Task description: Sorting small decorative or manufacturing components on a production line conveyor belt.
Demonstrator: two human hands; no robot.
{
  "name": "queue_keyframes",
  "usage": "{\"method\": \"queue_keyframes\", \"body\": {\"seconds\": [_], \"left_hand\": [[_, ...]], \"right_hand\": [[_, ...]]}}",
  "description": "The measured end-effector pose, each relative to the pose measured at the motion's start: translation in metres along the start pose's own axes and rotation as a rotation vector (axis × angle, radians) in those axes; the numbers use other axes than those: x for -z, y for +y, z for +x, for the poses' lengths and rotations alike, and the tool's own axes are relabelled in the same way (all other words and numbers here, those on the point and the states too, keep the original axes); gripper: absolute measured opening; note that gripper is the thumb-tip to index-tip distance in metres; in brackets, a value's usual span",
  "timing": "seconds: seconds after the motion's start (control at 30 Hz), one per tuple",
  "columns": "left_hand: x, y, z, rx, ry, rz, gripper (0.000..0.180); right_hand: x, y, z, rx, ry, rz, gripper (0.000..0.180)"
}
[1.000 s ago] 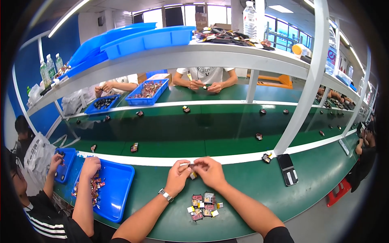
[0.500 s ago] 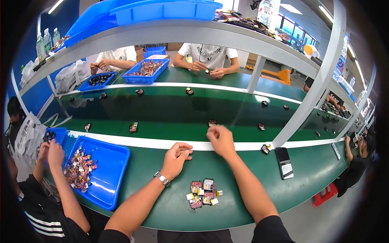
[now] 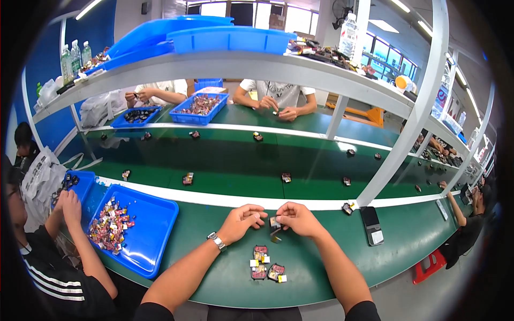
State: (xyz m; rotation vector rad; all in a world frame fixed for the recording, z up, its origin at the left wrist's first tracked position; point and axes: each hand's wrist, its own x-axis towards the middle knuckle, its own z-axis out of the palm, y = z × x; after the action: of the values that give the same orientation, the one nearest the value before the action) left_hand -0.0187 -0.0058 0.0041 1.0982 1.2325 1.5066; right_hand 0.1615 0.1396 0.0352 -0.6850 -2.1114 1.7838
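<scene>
My right hand (image 3: 301,220) pinches a small dark-framed circuit module (image 3: 275,223) between thumb and fingers, above the near green worktop (image 3: 214,267). A yellowish tab hangs from its lower end. Just left of it is my left hand (image 3: 243,221), loosely curved with nothing visible in it and a metal-band watch (image 3: 217,241) on its wrist. Between my forearms lie three similar modules: an upper one (image 3: 261,251), a lower left one (image 3: 258,270) and a tilted lower right one (image 3: 277,272). They have black frames, reddish boards and white-and-yellow tabs.
A blue tray (image 3: 155,235) of loose boards stands at left beside a co-worker's hands (image 3: 68,206). Beyond a white rail (image 3: 235,201), modules lie spaced along a green belt (image 3: 235,184). A slanted post (image 3: 401,117), a dark flat case (image 3: 372,224) and another module (image 3: 348,208) are at right.
My right hand has come back from over the belt and now holds a module. The upper right module has left the group between my forearms. My left hand looks much the same.
</scene>
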Motion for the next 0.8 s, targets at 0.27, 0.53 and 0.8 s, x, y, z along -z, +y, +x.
{"method": "queue_keyframes", "body": {"seconds": [0.27, 0.53, 0.8], "left_hand": [[0.002, 0.003, -0.002, 0.047, -0.034, 0.006, 0.034], [0.005, 0.005, 0.002, 0.095, -0.056, 0.148, 0.035], [-0.001, 0.007, -0.001, 0.100, 0.047, 0.105, 0.038]], "right_hand": [[-0.039, 0.020, 0.007, 0.127, 0.215, 0.079, 0.015], [-0.038, 0.005, 0.002, 0.326, 0.211, -0.242, 0.031], [-0.031, 0.004, -0.013, 0.259, -0.011, -0.386, 0.046]]}}
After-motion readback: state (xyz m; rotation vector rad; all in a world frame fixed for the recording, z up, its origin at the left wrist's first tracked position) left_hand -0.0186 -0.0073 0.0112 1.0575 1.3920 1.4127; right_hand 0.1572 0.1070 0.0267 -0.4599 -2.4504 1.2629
